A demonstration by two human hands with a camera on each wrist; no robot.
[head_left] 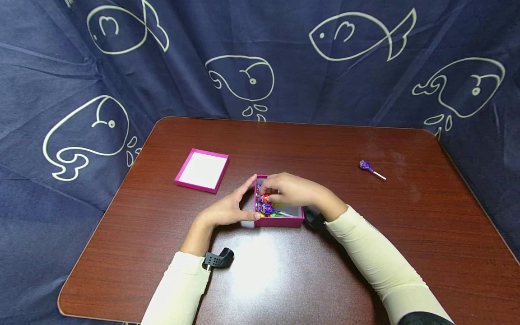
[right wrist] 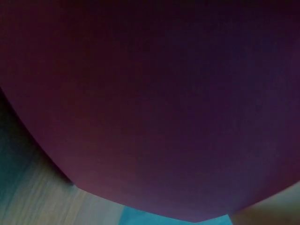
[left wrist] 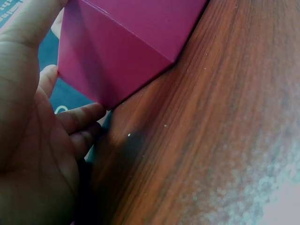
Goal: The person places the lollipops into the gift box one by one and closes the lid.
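Note:
On the table, an uncovered pink box (head_left: 280, 222) holds several wrapped lollipops, among them a purple one (head_left: 267, 208) along the front. My left hand (head_left: 227, 210) spans the box's left side, thumb at the front corner and fingers at the back. In the left wrist view, its fingertips touch the pink wall (left wrist: 117, 56). My right hand (head_left: 294, 189) reaches inside from the right, with thumb and fingers around a red-wrapped lollipop (head_left: 265, 198); the fingers partly hide it. The box's dark wall (right wrist: 150, 117) fills most of the right wrist view, where that hand's fingers are out of sight.
A pink lid (head_left: 203, 170) lies with its white inside up, left of and behind the box. One purple lollipop (head_left: 365, 165) lies alone on the brown table (head_left: 325, 144) at the right. Behind the table hangs a blue cloth (head_left: 284, 45) with fish drawings.

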